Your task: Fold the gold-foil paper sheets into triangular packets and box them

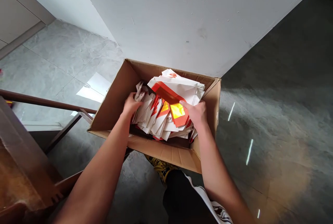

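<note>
Inside an open cardboard box lies a heap of folded white papers with red parts. Some pieces carry a shiny gold patch. At the heap's left end, my left hand is closed against a crumpled greyish-white paper, its fingertips partly hidden. On the right, my right hand grips the edge of a stack of folded red-and-white papers, thumb on top and other fingers out of sight beneath. This stack sits tilted over the heap.
The box stands beside a white wall on a grey tiled floor. Wooden furniture with a long rail is at the left. My shoe shows just below the box.
</note>
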`<state>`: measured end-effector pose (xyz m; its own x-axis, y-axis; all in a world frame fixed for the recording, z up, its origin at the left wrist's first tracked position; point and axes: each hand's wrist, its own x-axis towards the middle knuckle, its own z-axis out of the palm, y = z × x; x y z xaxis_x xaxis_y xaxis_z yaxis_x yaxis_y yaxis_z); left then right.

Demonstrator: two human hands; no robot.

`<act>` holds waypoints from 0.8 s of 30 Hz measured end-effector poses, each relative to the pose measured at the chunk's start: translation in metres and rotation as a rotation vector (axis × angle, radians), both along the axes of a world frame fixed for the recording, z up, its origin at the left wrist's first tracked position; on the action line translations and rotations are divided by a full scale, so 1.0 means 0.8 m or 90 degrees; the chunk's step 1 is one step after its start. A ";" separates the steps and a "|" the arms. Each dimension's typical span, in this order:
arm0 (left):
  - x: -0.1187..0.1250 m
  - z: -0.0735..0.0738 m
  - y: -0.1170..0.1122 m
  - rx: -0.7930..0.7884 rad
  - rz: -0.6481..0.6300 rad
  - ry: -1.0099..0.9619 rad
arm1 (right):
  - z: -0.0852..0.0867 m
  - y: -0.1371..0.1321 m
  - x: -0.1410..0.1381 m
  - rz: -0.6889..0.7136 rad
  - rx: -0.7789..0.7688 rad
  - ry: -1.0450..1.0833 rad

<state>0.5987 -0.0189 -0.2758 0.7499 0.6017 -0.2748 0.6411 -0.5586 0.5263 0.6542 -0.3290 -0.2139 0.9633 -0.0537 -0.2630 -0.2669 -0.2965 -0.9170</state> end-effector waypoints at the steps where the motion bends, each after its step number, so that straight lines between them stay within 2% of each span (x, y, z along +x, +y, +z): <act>1: -0.002 -0.007 -0.003 -0.017 -0.025 0.019 | 0.000 0.000 0.000 -0.001 0.000 -0.005; 6: -0.012 -0.038 -0.021 -0.038 -0.097 0.096 | 0.000 0.001 -0.002 0.002 -0.008 0.000; 11: -0.012 -0.043 -0.028 -0.031 -0.119 0.146 | -0.005 0.001 -0.004 0.011 -0.004 -0.004; 17: -0.021 -0.030 -0.043 0.029 -0.060 0.137 | -0.003 0.001 -0.006 0.001 -0.017 -0.003; 21: -0.023 -0.015 -0.046 0.078 0.035 0.117 | 0.004 0.001 -0.005 0.010 -0.034 0.015; 24: -0.015 0.000 -0.037 0.096 0.113 0.118 | 0.008 0.001 -0.003 0.020 -0.043 0.021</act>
<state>0.5870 -0.0481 -0.2756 0.5748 0.7631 -0.2953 0.8131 -0.4922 0.3109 0.6517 -0.3282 -0.2077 0.9556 -0.0430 -0.2915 -0.2865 -0.3666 -0.8852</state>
